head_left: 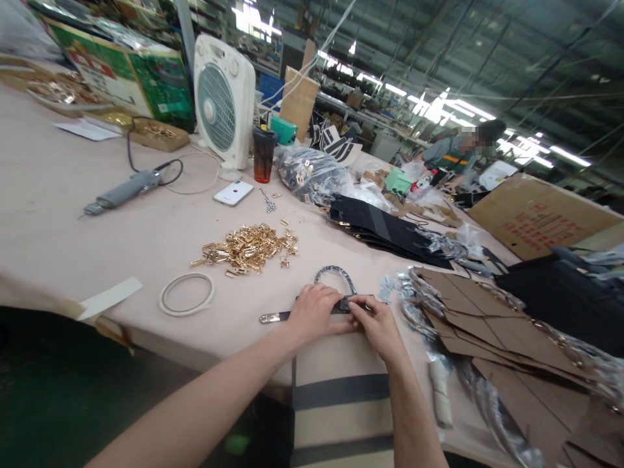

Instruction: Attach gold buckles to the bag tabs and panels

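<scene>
A dark flat strap [312, 316] with a polished metal tip [269, 318] lies across the pale pink-beige cloth-covered table [97, 240], near its edge. The left hand [314, 315] sits over the strap with its fingers curled closed on it, and the right hand [375, 328] comes in from the other side, its fingertips [353, 307] pinched on a dark metal fitting [344, 305] on the strap. The fingers hide most of that fitting, so how it joins the strap is hard to make out.

A curved silver-grey loop handle [336, 275] rises just behind the hands, its lower ends hidden by them. Below the strap, a beige panel with dark bands [341, 403] runs off the table edge, cut off by the frame. To the right of the strap lie stacked brown cut panels [492, 325] with plastic-wrapped metal chains [419, 305], and a black bag [560, 292] is partly cut off beyond them.

Behind the strap are a heap of gold metal fittings [244, 248] and a white cord ring [186, 294]. Further back stand a white box fan [224, 101] and a dark tumbler [264, 154]. Far off, a co-worker [451, 153] is bent over the table's end, blurred.
</scene>
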The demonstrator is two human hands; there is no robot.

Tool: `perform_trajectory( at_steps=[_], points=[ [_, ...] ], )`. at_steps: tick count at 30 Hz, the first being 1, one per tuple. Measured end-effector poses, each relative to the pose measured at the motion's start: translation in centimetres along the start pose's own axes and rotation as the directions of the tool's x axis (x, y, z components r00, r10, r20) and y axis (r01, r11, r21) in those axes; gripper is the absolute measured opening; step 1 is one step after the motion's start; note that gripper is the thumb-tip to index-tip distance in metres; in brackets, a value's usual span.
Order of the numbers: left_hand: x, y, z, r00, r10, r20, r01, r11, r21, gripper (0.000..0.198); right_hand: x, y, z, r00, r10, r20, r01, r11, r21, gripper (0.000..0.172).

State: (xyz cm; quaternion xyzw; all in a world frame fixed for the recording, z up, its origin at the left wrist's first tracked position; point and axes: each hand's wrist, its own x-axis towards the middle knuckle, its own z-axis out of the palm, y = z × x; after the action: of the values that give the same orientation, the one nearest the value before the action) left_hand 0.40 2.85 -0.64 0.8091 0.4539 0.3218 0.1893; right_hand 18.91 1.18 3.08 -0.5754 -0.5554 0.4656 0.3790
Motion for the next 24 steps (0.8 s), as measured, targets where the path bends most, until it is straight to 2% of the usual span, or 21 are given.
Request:
perform_trajectory(
  at_steps=[6, 14, 17, 20, 24],
  points=[
    [0.0, 0.1, -0.1, 0.999, -0.029, 0.023, 0.029, 1.0, 0.001, 0.055, 0.6, 0.7, -0.2, 0.998, -0.033, 0.058, 0.042, 0.987, -0.154, 0.031],
    [-0.2, 0.1, 0.0, 1.0, -0.003, 0.004, 0.003, 1.0, 0.006, 0.052, 1.2, 0.9, 0.0, 0.988, -0.151, 0.013, 0.143, 0.903, -0.405, 0.021],
    [-0.2, 0.2, -0.1, 1.0, 0.002, 0.0, -0.002, 1.0, 0.012, 0.053, 1.4, 0.8, 0.1, 0.995, -0.101, 0.023, 0.102, 0.91, -0.402, 0.02],
    [-0.3, 0.2, -0.2, 1.0, 0.005, -0.004, -0.005, 1.0, 0.013, 0.054, 2.0, 0.6, 0.1, 0.996, -0.05, 0.071, 0.076, 0.904, -0.421, 0.011],
    [-0.4, 0.2, -0.1, 1.0, 0.011, -0.016, -0.01, 1.0, 0.015, 0.052, 2.3, 0.6, 0.5, 0.997, -0.049, 0.066, 0.076, 0.863, -0.499, 0.007]
  ],
)
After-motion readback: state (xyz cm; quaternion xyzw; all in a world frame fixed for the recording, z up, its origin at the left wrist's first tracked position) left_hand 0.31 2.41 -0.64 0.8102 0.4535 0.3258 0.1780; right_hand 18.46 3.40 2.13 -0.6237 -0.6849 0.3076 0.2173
